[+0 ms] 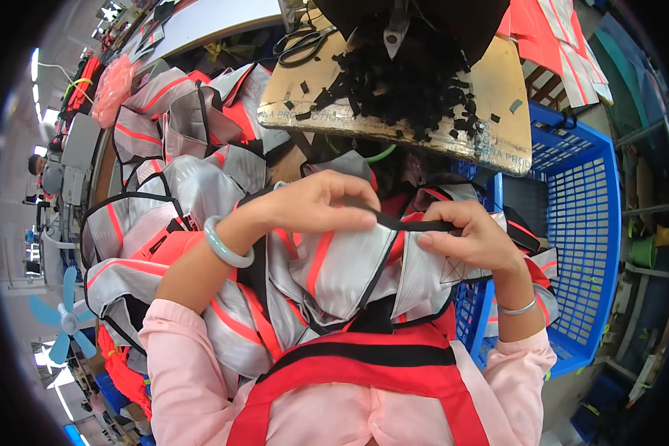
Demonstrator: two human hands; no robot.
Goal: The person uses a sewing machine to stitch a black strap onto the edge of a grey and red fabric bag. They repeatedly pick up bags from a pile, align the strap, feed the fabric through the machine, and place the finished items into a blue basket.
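My left hand (316, 202) and my right hand (472, 234) pinch the two ends of a short black strap (409, 222), held taut between them. Under the strap lies a grey reflective garment piece with red stripes and black edging (342, 271), draped over my lap. A pale green bangle is on my left wrist and a thin silver one on my right. My sleeves are pink, and a red and black strap crosses my chest.
A pile of similar grey-and-red pieces (175, 156) lies to the left. Ahead, a cardboard sheet (498, 97) carries several black cut scraps (416, 82) and scissors (305, 41). A blue plastic crate (583, 215) stands on the right. A small blue fan (63, 320) sits lower left.
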